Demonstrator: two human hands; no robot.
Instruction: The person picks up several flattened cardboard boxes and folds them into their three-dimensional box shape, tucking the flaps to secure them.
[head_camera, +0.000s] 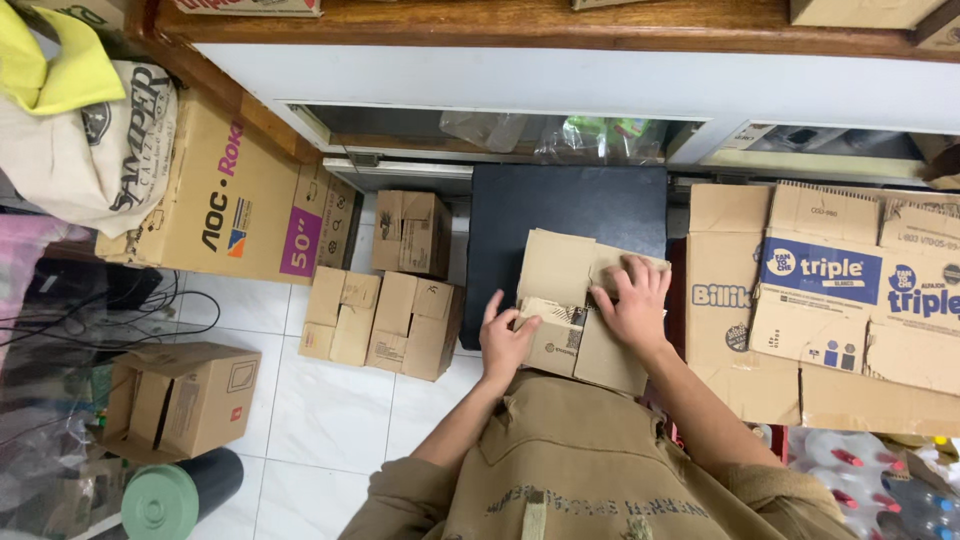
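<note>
Floor, far left: a small open carton (180, 398) sits on the white tiles (330, 420), with a dark cylinder with a green cap (175, 493) lying just below it.
Big carton: a large flat brown box (225, 205) leans against the wall under the wooden shelf (480, 22), with cloth bags (85, 140) piled on its left end.
Stack on tiles: three small cardboard boxes (385, 300) stand closed, near the left hand but apart from it; they look like finished pieces.
Left hand: the left hand (505, 343) lies open with fingers spread, its thumb hooked over the near-left edge of the small box being folded (580, 310), pressing rather than gripping.
Box in hand: it rests on the dark flat surface (565, 215) straight ahead of the person, flaps partly raised, one light flap standing up at its far side.
Right hand: the right hand (635, 305) is flat and open on the top right flap, fingertips pushing it down; it clasps nothing.
Doing it well, as I judge: hold the left side steady so the box does not slide on the smooth dark surface, press the right flap along its crease rather than mid-panel, and keep the corners square before the next flap comes over.
Right side: flattened printed cartons (830, 290) lie just beside the right forearm; bottles with red caps (860, 470) sit below them.
</note>
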